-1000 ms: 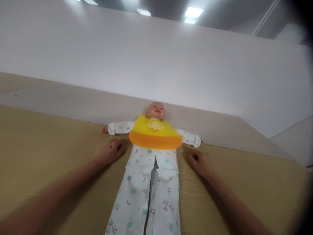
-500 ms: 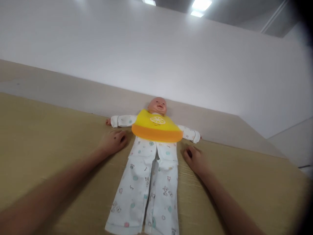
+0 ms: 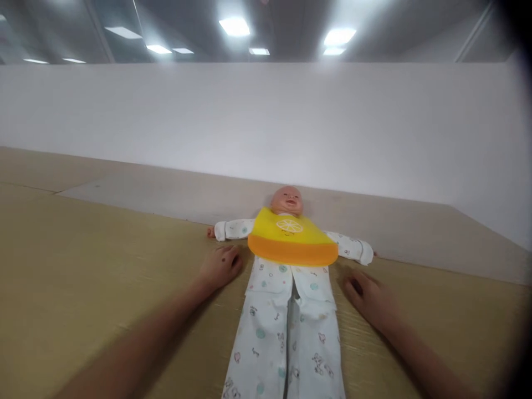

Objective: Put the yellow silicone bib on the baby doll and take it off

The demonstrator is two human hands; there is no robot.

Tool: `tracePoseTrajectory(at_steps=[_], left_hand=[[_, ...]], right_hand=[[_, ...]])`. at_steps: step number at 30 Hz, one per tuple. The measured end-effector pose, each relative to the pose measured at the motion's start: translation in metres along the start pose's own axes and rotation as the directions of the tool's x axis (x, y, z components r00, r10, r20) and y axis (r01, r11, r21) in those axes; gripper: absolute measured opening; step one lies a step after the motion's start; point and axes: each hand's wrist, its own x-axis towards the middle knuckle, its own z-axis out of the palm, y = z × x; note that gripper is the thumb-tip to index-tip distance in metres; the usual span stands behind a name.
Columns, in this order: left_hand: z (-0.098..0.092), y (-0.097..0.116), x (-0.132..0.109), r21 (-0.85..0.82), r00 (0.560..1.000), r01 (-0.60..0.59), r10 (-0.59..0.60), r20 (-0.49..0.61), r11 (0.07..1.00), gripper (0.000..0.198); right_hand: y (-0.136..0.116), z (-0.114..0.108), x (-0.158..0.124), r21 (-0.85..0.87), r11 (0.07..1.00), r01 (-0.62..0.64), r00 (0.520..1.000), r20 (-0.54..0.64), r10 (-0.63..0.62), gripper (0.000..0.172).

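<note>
A baby doll (image 3: 287, 200) lies on its back with both arms spread out to the sides. It wears white printed pajamas (image 3: 266, 327) and, over the chest, a yellow bib (image 3: 305, 235) with an orange lower pocket and a citrus-slice print. My left hand (image 3: 221, 267) rests on the table just left of the doll's waist, fingers curled in, holding nothing. On the other side my right hand (image 3: 369, 296) lies curled on the table, apart from the pajamas and also without anything in it.
The tan tabletop (image 3: 103, 266) spreads to both sides of the doll. Behind its head runs a grey-beige strip (image 3: 166, 191), with a white wall (image 3: 249, 122) beyond. Several ceiling lights (image 3: 235, 26) shine above.
The camera view has tilted up and levelled, so the doll and both hands appear lower and further right. Both hands keep their places beside the doll.
</note>
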Motion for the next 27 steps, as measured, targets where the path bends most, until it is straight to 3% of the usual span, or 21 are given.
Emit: tracePoseTrajectory(at_steps=[20,23,27], left_hand=[[-0.002,0.000,0.001,-0.058,1.000,0.014,-0.014,-0.002,0.998,0.022],[-0.007,0.001,0.004,-0.256,0.986,0.119,-0.145,-0.084,0.959,0.022],[-0.021,0.003,0.018,-0.447,0.885,0.270,-0.403,-0.234,0.853,0.031]], right_hand=[[-0.001,-0.003,0.000,0.021,0.999,-0.034,0.999,-0.001,0.034,0.027],[0.000,-0.005,0.001,0.069,0.995,-0.067,0.997,-0.020,0.068,0.028],[-0.008,-0.018,0.006,0.093,0.991,-0.094,0.975,-0.191,0.111,0.025]])
